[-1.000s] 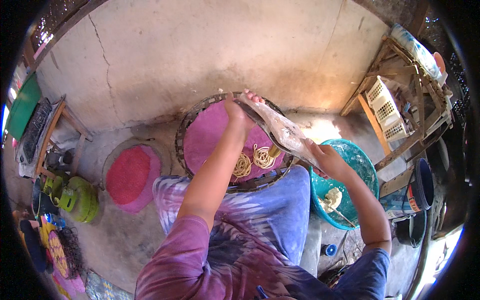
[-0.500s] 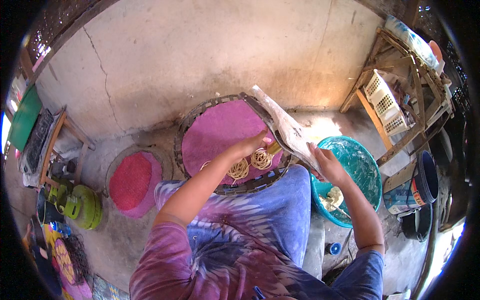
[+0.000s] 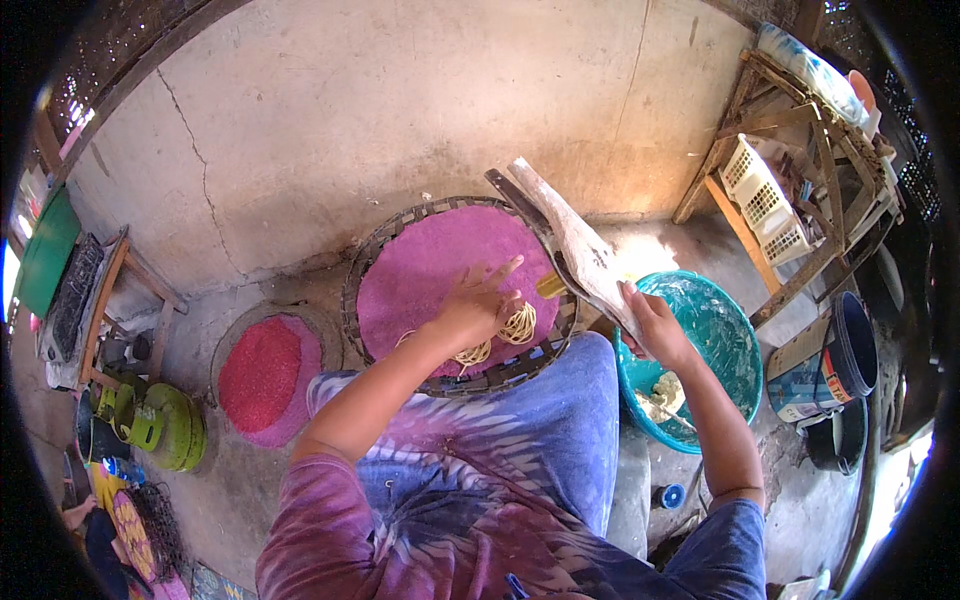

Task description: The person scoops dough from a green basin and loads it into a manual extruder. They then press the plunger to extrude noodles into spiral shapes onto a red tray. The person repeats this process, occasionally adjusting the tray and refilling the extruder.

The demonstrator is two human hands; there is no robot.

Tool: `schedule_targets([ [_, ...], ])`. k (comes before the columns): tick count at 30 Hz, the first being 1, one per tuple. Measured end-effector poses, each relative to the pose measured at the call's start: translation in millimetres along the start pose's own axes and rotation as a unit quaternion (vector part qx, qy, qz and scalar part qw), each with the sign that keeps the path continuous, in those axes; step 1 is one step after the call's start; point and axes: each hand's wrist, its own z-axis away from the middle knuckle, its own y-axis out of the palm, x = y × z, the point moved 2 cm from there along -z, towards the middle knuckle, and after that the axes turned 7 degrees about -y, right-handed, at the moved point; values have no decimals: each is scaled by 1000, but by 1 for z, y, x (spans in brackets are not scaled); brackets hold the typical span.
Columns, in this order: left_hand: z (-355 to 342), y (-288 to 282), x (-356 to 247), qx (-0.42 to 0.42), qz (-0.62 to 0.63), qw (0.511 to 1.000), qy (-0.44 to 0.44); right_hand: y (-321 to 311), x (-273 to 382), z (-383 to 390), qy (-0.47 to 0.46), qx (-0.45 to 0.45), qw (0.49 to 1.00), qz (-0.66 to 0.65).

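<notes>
My right hand (image 3: pixel 648 325) is closed on the lower end of a pale, flour-streaked wooden lever (image 3: pixel 575 235), hinged alongside a darker bar, with a brass cylinder (image 3: pixel 550 286) under them. My left hand (image 3: pixel 478 305) has its fingers apart, holding nothing, over the round pink-purple mat (image 3: pixel 430 250) in a woven tray (image 3: pixel 355 300). Coiled pale strands (image 3: pixel 517 325) lie on the mat beside and partly beneath that hand. To the right of my knee stands a turquoise basin (image 3: pixel 715 330) with a lump of pale dough (image 3: pixel 663 395) in it.
A red round cloth (image 3: pixel 258 365) lies at left, near green gas cylinders (image 3: pixel 175 425) and a wooden stand (image 3: pixel 140 275). Buckets (image 3: pixel 850 340) and a wooden rack (image 3: pixel 760 250) with a white crate are at right. Part of another person (image 3: pixel 95 535) shows at lower left.
My left hand left the top of the lever and came down and left over the mat, fingers spreading. The lever's upper end now stands slightly higher; my right hand still grips it.
</notes>
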Motion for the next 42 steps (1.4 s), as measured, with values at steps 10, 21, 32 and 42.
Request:
schedule_targets([
  [10,-103,-109,24,-107,949,294,42,-14,34,-25,64,119,991,-15],
  [21,-150,-40,59,-181,970,155,-37,-3,33,-90,64,41,972,222],
  [32,-156,-63,57,-139,982,123,12,-8,44,-91,63,-8,969,241],
  [42,-144,-36,34,-122,982,111,-87,-18,24,-69,68,-1,963,262],
])
